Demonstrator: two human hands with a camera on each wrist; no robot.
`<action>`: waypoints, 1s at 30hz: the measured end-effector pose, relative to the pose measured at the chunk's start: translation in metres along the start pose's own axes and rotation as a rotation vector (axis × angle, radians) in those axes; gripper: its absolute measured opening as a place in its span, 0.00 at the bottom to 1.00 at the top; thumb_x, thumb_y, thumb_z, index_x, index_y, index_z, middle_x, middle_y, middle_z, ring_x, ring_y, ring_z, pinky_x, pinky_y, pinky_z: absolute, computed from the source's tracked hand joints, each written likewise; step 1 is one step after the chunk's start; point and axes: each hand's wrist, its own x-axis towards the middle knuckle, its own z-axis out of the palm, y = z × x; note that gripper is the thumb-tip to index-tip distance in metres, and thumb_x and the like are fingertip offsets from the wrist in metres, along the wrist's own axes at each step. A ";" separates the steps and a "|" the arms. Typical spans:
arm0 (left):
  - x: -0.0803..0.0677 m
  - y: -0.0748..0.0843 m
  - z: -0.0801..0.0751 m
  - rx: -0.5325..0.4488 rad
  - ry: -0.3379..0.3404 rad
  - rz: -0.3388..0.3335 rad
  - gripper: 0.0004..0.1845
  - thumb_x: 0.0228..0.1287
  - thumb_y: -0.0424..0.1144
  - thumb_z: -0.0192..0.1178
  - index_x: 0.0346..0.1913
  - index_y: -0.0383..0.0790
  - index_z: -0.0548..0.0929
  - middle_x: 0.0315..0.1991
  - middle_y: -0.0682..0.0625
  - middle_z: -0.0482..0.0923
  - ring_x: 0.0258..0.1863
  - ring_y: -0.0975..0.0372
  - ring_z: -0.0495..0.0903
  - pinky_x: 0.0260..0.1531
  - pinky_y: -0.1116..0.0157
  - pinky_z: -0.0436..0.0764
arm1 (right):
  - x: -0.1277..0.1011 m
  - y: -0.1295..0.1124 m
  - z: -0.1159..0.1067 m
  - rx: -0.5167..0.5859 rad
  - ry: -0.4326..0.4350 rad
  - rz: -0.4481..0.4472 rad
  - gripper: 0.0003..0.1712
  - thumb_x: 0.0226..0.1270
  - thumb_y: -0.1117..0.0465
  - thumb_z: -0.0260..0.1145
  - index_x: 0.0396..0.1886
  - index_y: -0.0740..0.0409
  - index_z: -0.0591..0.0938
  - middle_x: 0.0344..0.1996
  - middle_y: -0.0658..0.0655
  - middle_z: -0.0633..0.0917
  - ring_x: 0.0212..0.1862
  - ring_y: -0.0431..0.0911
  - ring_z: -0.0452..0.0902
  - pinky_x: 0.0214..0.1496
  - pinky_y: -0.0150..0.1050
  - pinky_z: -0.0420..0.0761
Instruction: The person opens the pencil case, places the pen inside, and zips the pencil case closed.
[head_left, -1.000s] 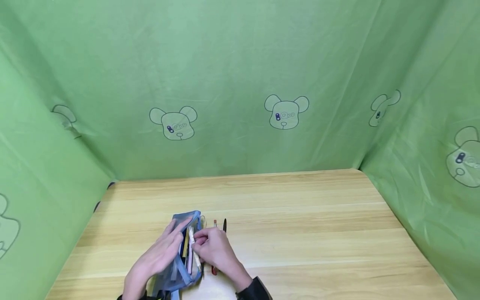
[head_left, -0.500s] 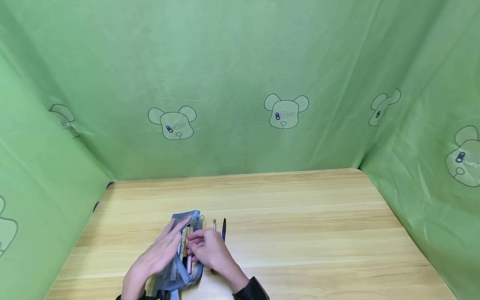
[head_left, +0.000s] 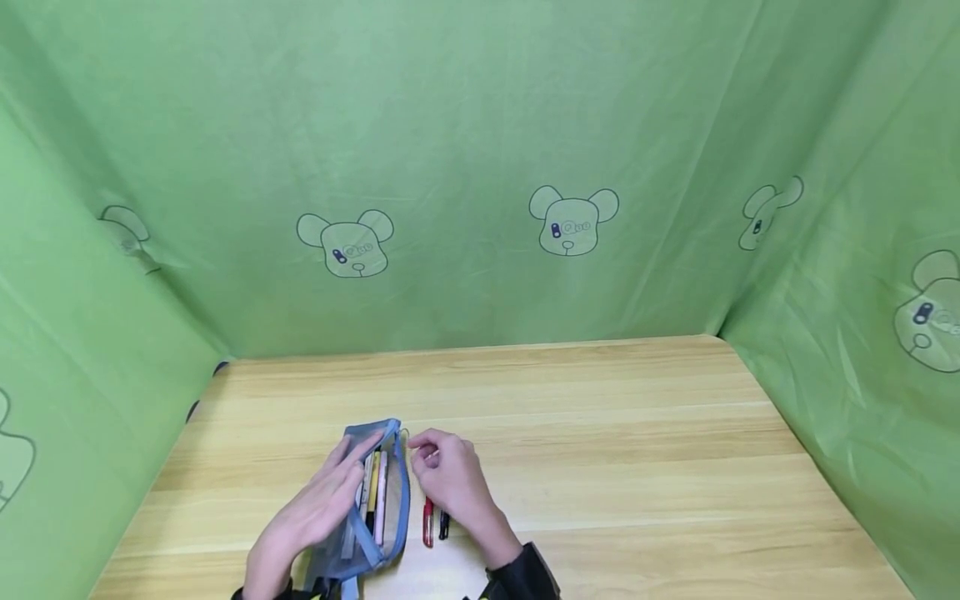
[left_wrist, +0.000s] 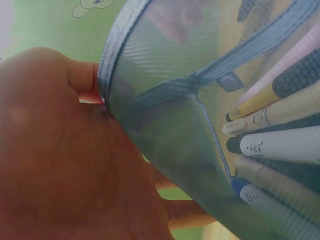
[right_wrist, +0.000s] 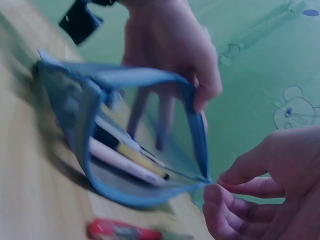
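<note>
Lying flat on the tabletop, long axis running away from the body: blue mesh pencil case, mouth unzipped and facing right. Directly right of the case, at its far end: right hand, fingers loosely curled, fingertips drawn together at the far corner of the zip opening, apparently nipping the zipper pull, though motion blur in the right wrist view prevents confirmation. Spread on top of the case and holding the upper mesh wall up and back: left hand, fingers extended along the long axis, thumb under the rim in the left wrist view. Nearer to the zipper end: right hand. Nearer to the case body: left hand.

Parallel to the case, just beside its right edge and partly under the right wrist: red pen and black pen, close together, apart from the case.

Count:
- Pencil case: one.
- Loose pens on the tabletop: two.
- Pens inside the case: at least six visible in the left wrist view; exact total hidden by mesh.
- Hands: two.
</note>
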 end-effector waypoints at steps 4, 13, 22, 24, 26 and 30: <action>0.001 0.001 0.001 -0.003 0.002 -0.012 0.30 0.84 0.44 0.26 0.83 0.43 0.54 0.81 0.32 0.46 0.79 0.34 0.40 0.69 0.27 0.50 | 0.002 0.003 -0.010 -0.110 0.056 0.005 0.11 0.62 0.71 0.68 0.43 0.62 0.89 0.25 0.45 0.82 0.27 0.34 0.77 0.32 0.31 0.80; 0.000 0.002 0.001 0.000 0.010 -0.013 0.30 0.84 0.44 0.25 0.82 0.42 0.55 0.81 0.32 0.47 0.79 0.34 0.41 0.69 0.28 0.49 | -0.001 0.012 -0.017 -0.375 0.037 0.088 0.22 0.61 0.63 0.74 0.55 0.61 0.85 0.31 0.52 0.82 0.25 0.42 0.73 0.25 0.37 0.75; 0.001 0.002 0.002 -0.011 -0.001 -0.025 0.30 0.84 0.44 0.25 0.83 0.43 0.54 0.81 0.33 0.45 0.79 0.35 0.40 0.70 0.28 0.47 | -0.006 0.017 -0.013 -0.540 -0.041 0.149 0.26 0.60 0.59 0.78 0.55 0.67 0.83 0.33 0.59 0.81 0.25 0.49 0.74 0.25 0.43 0.79; 0.002 0.002 0.002 -0.011 -0.004 -0.026 0.30 0.84 0.44 0.25 0.83 0.43 0.54 0.81 0.33 0.44 0.79 0.35 0.40 0.70 0.28 0.47 | -0.007 0.017 -0.013 -0.567 -0.045 0.145 0.23 0.59 0.58 0.78 0.50 0.67 0.84 0.30 0.57 0.79 0.25 0.48 0.72 0.25 0.41 0.77; 0.002 0.002 0.002 -0.011 -0.006 -0.028 0.30 0.84 0.44 0.25 0.83 0.42 0.54 0.81 0.33 0.44 0.79 0.35 0.40 0.70 0.28 0.47 | -0.009 0.016 -0.012 -0.592 -0.048 0.140 0.20 0.59 0.58 0.79 0.44 0.66 0.84 0.28 0.56 0.78 0.25 0.48 0.72 0.26 0.42 0.78; 0.001 0.003 0.001 -0.014 -0.009 -0.033 0.30 0.84 0.44 0.25 0.83 0.43 0.53 0.81 0.32 0.44 0.79 0.36 0.39 0.70 0.29 0.46 | -0.011 0.014 -0.012 -0.609 -0.054 0.138 0.12 0.58 0.63 0.77 0.34 0.62 0.82 0.26 0.55 0.77 0.25 0.47 0.72 0.25 0.41 0.78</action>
